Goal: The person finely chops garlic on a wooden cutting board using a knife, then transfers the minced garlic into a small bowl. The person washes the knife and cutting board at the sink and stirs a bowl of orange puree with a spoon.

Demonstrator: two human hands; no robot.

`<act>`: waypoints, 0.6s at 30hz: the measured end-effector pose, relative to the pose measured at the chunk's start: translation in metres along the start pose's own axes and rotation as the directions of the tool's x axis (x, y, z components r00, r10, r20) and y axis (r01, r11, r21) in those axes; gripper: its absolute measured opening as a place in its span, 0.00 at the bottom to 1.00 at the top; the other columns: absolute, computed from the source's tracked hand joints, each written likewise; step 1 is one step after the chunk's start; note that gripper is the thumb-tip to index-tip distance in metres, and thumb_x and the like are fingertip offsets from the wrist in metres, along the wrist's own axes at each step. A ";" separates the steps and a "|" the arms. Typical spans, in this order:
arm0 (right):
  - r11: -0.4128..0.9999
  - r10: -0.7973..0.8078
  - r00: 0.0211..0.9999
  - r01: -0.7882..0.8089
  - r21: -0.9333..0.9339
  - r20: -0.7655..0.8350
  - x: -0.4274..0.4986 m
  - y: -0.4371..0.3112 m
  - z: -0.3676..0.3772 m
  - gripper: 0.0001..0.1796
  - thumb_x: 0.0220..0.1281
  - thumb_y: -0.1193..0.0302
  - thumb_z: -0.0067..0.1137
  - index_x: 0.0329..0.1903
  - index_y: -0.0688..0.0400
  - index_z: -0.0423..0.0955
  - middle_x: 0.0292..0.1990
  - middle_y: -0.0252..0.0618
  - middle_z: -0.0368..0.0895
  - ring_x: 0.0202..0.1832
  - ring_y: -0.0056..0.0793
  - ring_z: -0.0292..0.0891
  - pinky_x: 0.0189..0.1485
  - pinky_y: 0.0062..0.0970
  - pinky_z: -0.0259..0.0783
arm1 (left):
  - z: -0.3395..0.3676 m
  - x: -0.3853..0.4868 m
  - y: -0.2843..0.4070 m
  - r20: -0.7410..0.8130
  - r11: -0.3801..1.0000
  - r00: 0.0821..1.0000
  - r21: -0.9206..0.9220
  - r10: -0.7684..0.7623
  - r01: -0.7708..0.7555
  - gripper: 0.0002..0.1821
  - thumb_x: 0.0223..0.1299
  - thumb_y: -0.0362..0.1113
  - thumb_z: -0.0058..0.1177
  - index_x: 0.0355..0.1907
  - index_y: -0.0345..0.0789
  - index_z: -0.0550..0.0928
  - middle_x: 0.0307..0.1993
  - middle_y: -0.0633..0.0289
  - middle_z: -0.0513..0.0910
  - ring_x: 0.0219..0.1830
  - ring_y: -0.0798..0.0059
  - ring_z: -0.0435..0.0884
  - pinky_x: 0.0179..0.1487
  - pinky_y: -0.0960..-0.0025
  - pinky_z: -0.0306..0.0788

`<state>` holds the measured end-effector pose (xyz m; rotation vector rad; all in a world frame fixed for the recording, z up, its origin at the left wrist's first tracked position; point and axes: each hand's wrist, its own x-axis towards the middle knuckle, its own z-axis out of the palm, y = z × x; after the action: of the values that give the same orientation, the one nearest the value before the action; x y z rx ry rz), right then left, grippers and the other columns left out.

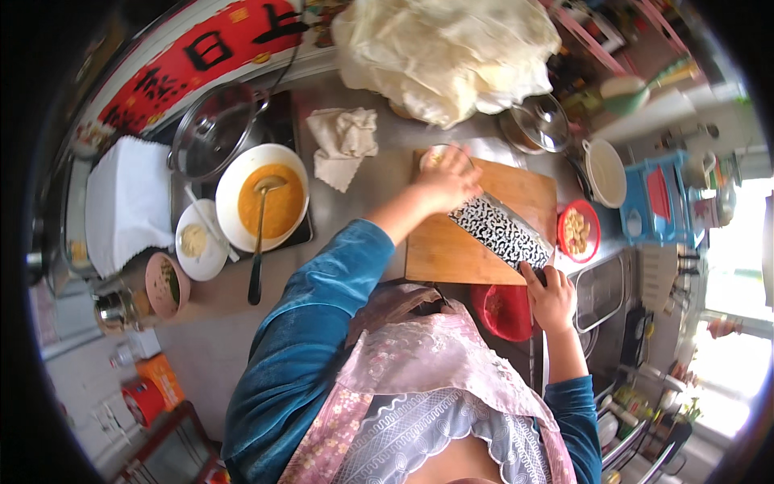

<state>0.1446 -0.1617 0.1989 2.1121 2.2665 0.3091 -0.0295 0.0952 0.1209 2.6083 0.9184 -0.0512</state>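
My right hand [553,296] grips the dark handle of a cleaver [505,233], whose broad blade has a black-and-white pattern. The blade slants across a wooden cutting board [435,257], its far end towards the upper left. At that end my left hand [450,179] bends over, fingers spread, beside a small bowl [436,154] at the board's far corner. Motion blur and the back of the hand hide what the fingertips touch. Pale bits show in the small bowl, partly covered by the hand.
Peeled garlic cloves fill a red-rimmed bowl [578,231] right of the board. At left stand a white bowl [225,215] of orange liquid with a ladle [259,242], and a white dish [205,264]. A crumpled cloth [343,142] lies behind. A red basin [499,314] sits below the board's near edge.
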 end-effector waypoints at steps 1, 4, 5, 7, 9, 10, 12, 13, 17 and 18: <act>1.000 0.001 1.000 -0.001 0.007 -0.012 -0.009 0.002 0.003 0.27 0.51 0.70 0.57 0.56 0.36 0.74 0.33 0.35 0.70 0.35 0.36 0.73 0.32 0.36 0.72 | 0.004 0.004 -0.007 -0.044 0.993 0.994 -0.061 -0.102 0.099 0.31 0.68 0.62 0.27 0.69 0.54 0.63 0.74 0.55 0.43 0.76 0.57 0.37 0.72 0.42 0.32; 0.987 0.159 0.986 -0.159 0.013 -0.041 -0.029 0.005 0.031 0.26 0.52 0.70 0.57 0.56 0.36 0.74 0.34 0.36 0.70 0.36 0.36 0.73 0.33 0.37 0.72 | 0.018 0.004 -0.029 -0.275 0.997 0.961 -0.057 0.038 -0.056 0.24 0.62 0.54 0.47 0.58 0.48 0.76 0.71 0.52 0.54 0.74 0.57 0.47 0.71 0.45 0.42; 0.975 0.220 0.974 -0.217 0.052 -0.062 -0.031 0.006 0.047 0.27 0.52 0.72 0.57 0.56 0.36 0.75 0.33 0.37 0.69 0.36 0.38 0.72 0.35 0.36 0.72 | 0.021 0.004 -0.037 -0.289 0.994 0.952 -0.020 0.097 -0.108 0.21 0.58 0.50 0.54 0.53 0.45 0.80 0.69 0.52 0.61 0.72 0.57 0.54 0.70 0.48 0.48; 0.941 0.336 0.941 -0.333 0.067 -0.043 -0.033 0.009 0.080 0.27 0.51 0.73 0.56 0.56 0.36 0.75 0.32 0.38 0.69 0.36 0.39 0.72 0.37 0.37 0.72 | 0.020 0.017 -0.058 -0.635 0.861 0.772 -0.408 -0.029 -0.304 0.12 0.50 0.33 0.63 0.39 0.36 0.83 0.41 0.57 0.80 0.44 0.62 0.78 0.51 0.65 0.72; 0.913 0.408 0.909 -0.403 0.071 -0.084 -0.030 0.011 0.113 0.27 0.51 0.74 0.56 0.56 0.36 0.75 0.32 0.39 0.68 0.35 0.40 0.71 0.37 0.37 0.72 | 0.025 0.018 -0.073 -0.478 0.661 0.802 -0.736 -0.358 -0.144 0.13 0.53 0.35 0.63 0.40 0.32 0.80 0.34 0.61 0.79 0.36 0.76 0.78 0.41 0.72 0.73; 0.895 0.443 0.895 -0.437 0.090 -0.062 -0.030 0.011 0.126 0.28 0.52 0.74 0.55 0.57 0.35 0.73 0.33 0.39 0.69 0.37 0.40 0.71 0.39 0.38 0.72 | 0.030 0.013 -0.077 -0.447 0.671 0.768 -0.741 -0.458 -0.032 0.14 0.52 0.38 0.64 0.38 0.32 0.80 0.33 0.60 0.80 0.34 0.72 0.78 0.41 0.69 0.73; 0.877 0.478 0.877 -0.474 0.082 -0.037 -0.027 0.014 0.149 0.28 0.52 0.73 0.55 0.58 0.35 0.73 0.34 0.39 0.69 0.38 0.40 0.71 0.40 0.37 0.71 | 0.041 0.005 -0.080 -0.317 0.604 0.729 -0.781 -0.606 0.162 0.19 0.51 0.46 0.64 0.35 0.32 0.79 0.31 0.58 0.81 0.33 0.69 0.79 0.40 0.67 0.73; 0.872 0.486 0.874 -0.483 0.077 -0.021 -0.027 0.015 0.158 0.29 0.52 0.73 0.55 0.58 0.35 0.72 0.34 0.39 0.70 0.39 0.40 0.71 0.41 0.37 0.71 | 0.048 0.000 -0.078 -0.160 0.508 0.724 -0.810 -0.671 0.292 0.22 0.52 0.50 0.63 0.34 0.31 0.79 0.31 0.58 0.81 0.33 0.70 0.78 0.40 0.67 0.72; 0.862 0.501 0.864 -0.494 0.112 -0.051 -0.026 0.018 0.177 0.24 0.55 0.64 0.58 0.58 0.35 0.73 0.37 0.39 0.71 0.41 0.41 0.71 0.42 0.39 0.70 | 0.061 -0.010 -0.070 0.166 0.307 0.815 -0.870 -0.555 0.386 0.24 0.48 0.52 0.60 0.31 0.30 0.76 0.26 0.58 0.79 0.26 0.75 0.75 0.27 0.71 0.68; 0.844 0.521 0.853 -0.509 0.171 -0.031 -0.027 0.019 0.178 0.24 0.55 0.64 0.59 0.57 0.34 0.74 0.37 0.39 0.71 0.41 0.41 0.71 0.42 0.39 0.70 | 0.061 -0.011 -0.068 0.224 0.234 0.792 -0.878 -0.568 0.416 0.23 0.48 0.51 0.59 0.32 0.30 0.75 0.26 0.59 0.79 0.24 0.77 0.74 0.24 0.73 0.66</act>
<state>0.1931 -0.1649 0.0247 2.8208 1.7554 0.2271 -0.0740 0.1155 0.0431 1.2094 1.3144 0.3845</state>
